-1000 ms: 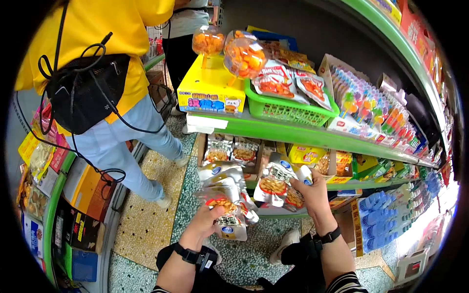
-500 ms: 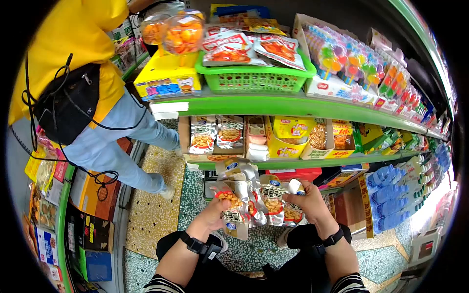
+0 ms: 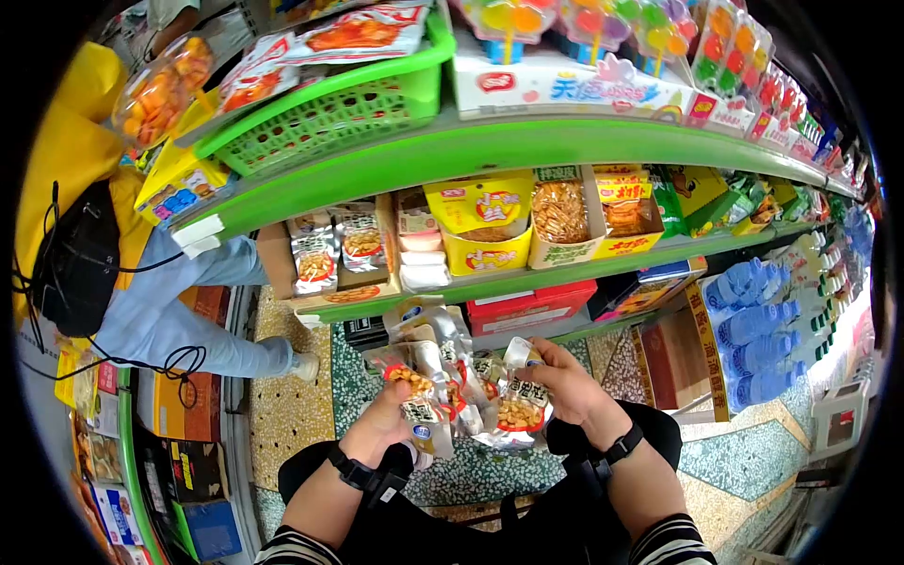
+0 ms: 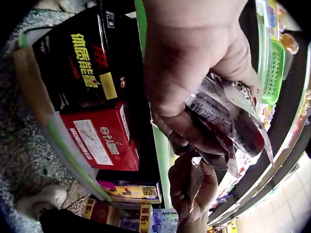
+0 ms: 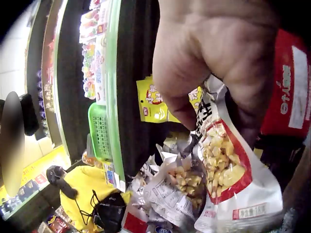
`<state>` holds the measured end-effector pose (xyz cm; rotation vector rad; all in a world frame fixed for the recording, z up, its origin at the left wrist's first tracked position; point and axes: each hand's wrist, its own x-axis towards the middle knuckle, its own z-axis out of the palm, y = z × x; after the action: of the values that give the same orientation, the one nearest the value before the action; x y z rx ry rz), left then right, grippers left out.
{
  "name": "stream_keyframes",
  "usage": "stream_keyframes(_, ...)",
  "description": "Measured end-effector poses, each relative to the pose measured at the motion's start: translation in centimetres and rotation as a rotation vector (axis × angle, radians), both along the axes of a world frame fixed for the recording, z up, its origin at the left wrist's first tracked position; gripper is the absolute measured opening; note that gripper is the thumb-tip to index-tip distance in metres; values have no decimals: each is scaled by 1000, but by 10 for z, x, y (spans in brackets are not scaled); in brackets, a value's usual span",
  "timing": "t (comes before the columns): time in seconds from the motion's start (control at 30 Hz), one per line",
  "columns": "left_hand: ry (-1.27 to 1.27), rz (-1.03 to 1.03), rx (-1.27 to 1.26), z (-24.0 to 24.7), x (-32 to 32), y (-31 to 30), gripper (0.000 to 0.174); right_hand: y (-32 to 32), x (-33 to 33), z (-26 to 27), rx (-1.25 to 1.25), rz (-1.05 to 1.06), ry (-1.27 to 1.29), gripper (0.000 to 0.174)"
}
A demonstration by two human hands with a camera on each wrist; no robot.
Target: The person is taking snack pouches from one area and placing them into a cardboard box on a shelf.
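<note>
My left hand (image 3: 379, 422) grips several silver peanut packets (image 3: 428, 330) in a loose bunch, its thumb over the front one. In the left wrist view the fingers curl round the crinkled silver back of a packet (image 4: 214, 104). My right hand (image 3: 576, 391) pinches peanut packets by their top ends; a white-and-red one (image 5: 226, 165) hangs from it in the right wrist view, peanuts pictured on its front. Both bunches overlap in front of the lower shelf, above the floor. An open carton (image 3: 353, 294) with similar packets stands on the shelf just beyond.
A green shelf edge (image 3: 527, 146) runs above the hands, with a green basket (image 3: 330, 132) of snack bags on it. Yellow snack boxes (image 3: 485, 250) and a red box (image 3: 532, 306) sit below. Bottled water (image 3: 753, 330) stands right; a person in yellow (image 3: 80, 141) is at left.
The two bunches of packets, apart one second ago, have come together and now overlap. The head view has moved closer to the shelf, which shifts leftward in it.
</note>
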<state>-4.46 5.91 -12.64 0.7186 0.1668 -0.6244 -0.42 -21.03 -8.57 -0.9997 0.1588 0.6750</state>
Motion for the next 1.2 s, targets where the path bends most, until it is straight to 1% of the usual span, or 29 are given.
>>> stream_keyframes(0.07,-30,-4,16,-5,2,-5,89,-6,2,-5,-57,1,-22,40)
stream_keyframes(0.1,-43,-5,21,-3,3,-8,90,-6,-1,4,-28,0,5,44)
stream_keyframes(0.2,-56,15,35,-1,3,-14,93,-12,-5,4,-55,-15,-6,46)
stream_keyframes(0.23,-56,16,24,0,4,-13,93,-15,-5,-8,-76,-66,43,43)
stream_keyframes(0.3,-45,-1,2,9,4,-16,94,-18,-6,-9,-147,-135,46,42)
stream_keyframes(0.33,-60,-66,6,9,4,-16,94,-19,-7,-9,-182,-168,46,42)
stream_keyframes(0.37,-76,-128,10,8,4,-15,94,-19,-7,-16,-166,-143,60,44)
stream_keyframes(0.4,-93,-190,13,8,4,-15,93,-19,-9,-26,-116,-137,81,43)
stream_keyframes(0.43,-164,-128,60,13,2,-30,94,-17,-11,-35,-65,-132,101,42)
stream_keyframes(0.47,-189,-92,13,1,0,-37,87,-17,-13,-42,-15,-126,121,41)
stream_keyframes(0.5,-180,-151,58,-4,1,-34,85,-17,-13,-32,-9,-74,85,42)
stream_keyframes(0.53,-171,-208,102,-8,1,-31,84,-18,-14,-21,-9,-105,135,43)
stream_keyframes(0.63,-119,-170,113,-14,2,-27,80,-19,-15,6,21,-156,253,47)
stream_keyframes(0.67,-97,-180,145,-12,3,-29,78,-20,-16,15,-41,-141,256,48)
stream_keyframes(0.7,-75,-222,174,-31,2,-25,73,-20,-18,22,-100,-121,259,49)
stream_keyframes(0.73,-62,-252,210,-49,1,-18,69,-18,-19,3,-61,-107,174,51)
stream_keyframes(0.77,-106,-221,194,-41,0,-25,60,-16,-20,-15,-19,-95,90,53)
stream_keyframes(0.8,-100,-248,325,-32,-1,-24,55,-15,-21,-4,-59,-73,87,55)
stream_keyframes(0.83,-175,-266,362,-18,0,-30,52,-14,-23,8,-99,-51,84,58)
stream_keyframes(0.87,-163,-279,378,-4,3,-34,50,-14,-23,-25,-98,-78,4,63)
stream_keyframes(0.9,-185,-279,361,-7,2,-37,51,-15,-24,-41,-191,-128,18,69)
stream_keyframes(0.93,-204,-286,319,-5,3,-38,55,-15,-25,-57,-150,-151,8,74)
stream_keyframes(0.97,-194,-292,399,-2,3,-40,59,-12,-24,-49,-114,-155,8,71)
stream_keyframes(1.03,-112,-321,419,34,6,-43,61,-8,-22,-12,-184,-105,87,68)
stream_keyframes(1.07,-163,-315,397,9,5,-43,61,-9,-23,-20,-149,-120,63,67)
stream_keyframes(1.17,-184,-316,329,-1,3,-41,61,-7,-24,-51,-47,-165,-3,62)
stream_keyframes(1.2,-180,-314,308,-6,3,-41,61,-5,-26,-57,-40,-201,43,58)
